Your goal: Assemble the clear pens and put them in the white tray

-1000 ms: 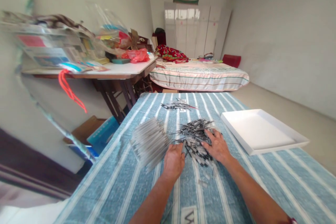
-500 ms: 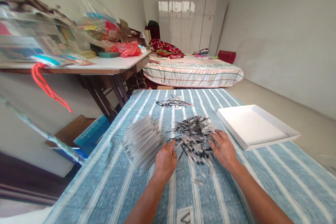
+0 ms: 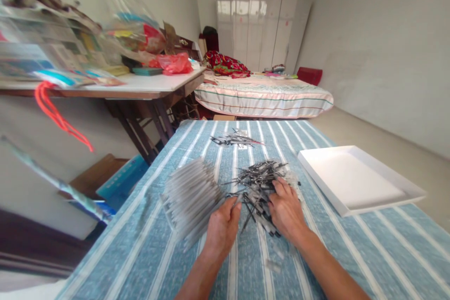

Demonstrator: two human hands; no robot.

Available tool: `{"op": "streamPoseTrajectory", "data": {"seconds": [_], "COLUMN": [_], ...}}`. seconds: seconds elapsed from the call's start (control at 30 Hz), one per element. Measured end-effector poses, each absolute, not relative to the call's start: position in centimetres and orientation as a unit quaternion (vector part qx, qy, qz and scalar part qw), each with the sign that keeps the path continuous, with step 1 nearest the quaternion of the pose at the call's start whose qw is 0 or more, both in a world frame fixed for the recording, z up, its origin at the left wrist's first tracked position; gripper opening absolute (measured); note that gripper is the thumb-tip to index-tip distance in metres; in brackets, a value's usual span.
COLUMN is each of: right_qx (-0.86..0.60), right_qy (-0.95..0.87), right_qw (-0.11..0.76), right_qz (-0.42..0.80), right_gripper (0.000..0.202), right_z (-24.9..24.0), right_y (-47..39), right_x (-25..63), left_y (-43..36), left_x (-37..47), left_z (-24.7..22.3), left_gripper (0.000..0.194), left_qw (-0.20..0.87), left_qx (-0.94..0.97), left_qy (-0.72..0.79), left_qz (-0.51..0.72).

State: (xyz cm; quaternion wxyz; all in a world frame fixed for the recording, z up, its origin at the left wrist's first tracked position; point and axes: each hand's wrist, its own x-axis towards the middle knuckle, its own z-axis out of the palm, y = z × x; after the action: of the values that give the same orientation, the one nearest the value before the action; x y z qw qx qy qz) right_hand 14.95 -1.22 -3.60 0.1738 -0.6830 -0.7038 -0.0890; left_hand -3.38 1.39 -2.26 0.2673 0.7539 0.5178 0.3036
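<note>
My left hand [image 3: 223,225] is closed in a pinch, thumb against forefinger, on a thin pale tube [image 3: 239,198] that shows only in part. Just left of it lies a neat stack of frosted pen barrels [image 3: 191,194], side by side. A loose heap of black and clear pen parts [image 3: 263,176] fills the middle of the cloth. Over the heap's right side, my right hand [image 3: 286,208] has its fingers bent down and drawn together among the pieces. Whatever its fingertips grip is hidden.
An open white box lid [image 3: 358,154] lies to the right. A smaller bunch of thin black and clear pieces [image 3: 237,139] sits farther back on the striped blue tablecloth [image 3: 140,253]. Small clear bits [image 3: 273,266] lie near the front. A cluttered side table [image 3: 165,85] stands at left.
My right hand has moved left, deeper over the heap, and its fingers have drawn together. My left hand stays near the stack with its pinch. The view has shifted slightly.
</note>
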Motion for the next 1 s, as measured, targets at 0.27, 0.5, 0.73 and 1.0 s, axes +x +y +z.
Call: {"op": "streamPoseTrajectory", "data": {"seconds": [0.27,0.5,0.73,1.0], "right_qx": [-0.649,-0.598,-0.548,-0.546], "right_qy": [-0.708,-0.761,-0.813,-0.814], "right_qw": [0.266,0.251,0.191,0.185], "right_qz": [-0.078,-0.036,-0.054,-0.064], "right_gripper": [0.024,0.023,0.018,0.025], "right_z": [-3.9,-3.2,-2.6,-2.6], "right_y": [-0.8,-1.5,-2.8,-2.5], "right_x": [17.0,17.8,15.9,16.7], "left_y": [1.2,0.9,1.0,1.0], "left_x": [-3.3,-3.3,-3.4,-3.4], "left_z": [-2.3,-2.1,-2.3,-2.3], "left_gripper": [0.027,0.024,0.022,0.024], "left_qw": [0.308,0.303,0.266,0.283], "left_qx": [0.743,0.765,0.780,0.790], "left_qy": [0.509,0.488,0.507,0.494], "left_qz": [0.307,0.290,0.253,0.226]}}
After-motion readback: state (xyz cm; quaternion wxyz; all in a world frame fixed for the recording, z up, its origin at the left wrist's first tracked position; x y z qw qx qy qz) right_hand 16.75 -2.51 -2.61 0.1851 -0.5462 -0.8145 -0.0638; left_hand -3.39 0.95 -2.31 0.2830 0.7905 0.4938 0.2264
